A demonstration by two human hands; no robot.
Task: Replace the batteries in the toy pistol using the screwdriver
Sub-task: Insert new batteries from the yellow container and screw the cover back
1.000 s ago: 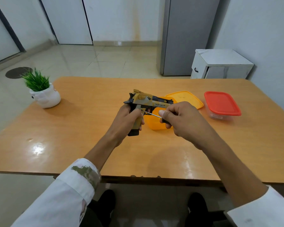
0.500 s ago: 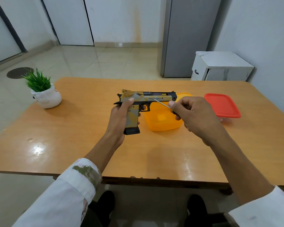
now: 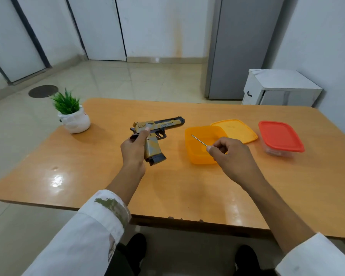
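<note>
My left fingers [image 3: 142, 134] clamp the tan-and-black plastic toy pistol [image 3: 157, 136]; my right fingers [image 3: 217, 148] pinch the thin metal screwdriver [image 3: 199, 140] over the worktop [image 3: 88, 176].

On the wooden tabletop [image 3: 187, 186] a small green plant in a white pot [image 3: 73, 116] stands far left, an open orange tub [image 3: 195, 158], its orange lid [image 3: 235, 129] and a red-lidded clear box [image 3: 280, 136] right, a white cabinet [image 3: 279, 88] behind.

Qty: 1 toy pistol [image 3: 161, 124], 1 screwdriver [image 3: 199, 140], 2 tubs (orange tub [image 3: 196, 158] + red-lidded tub [image 3: 280, 136]), 1 loose lid [image 3: 235, 129], 1 plant [image 3: 73, 114].
</note>
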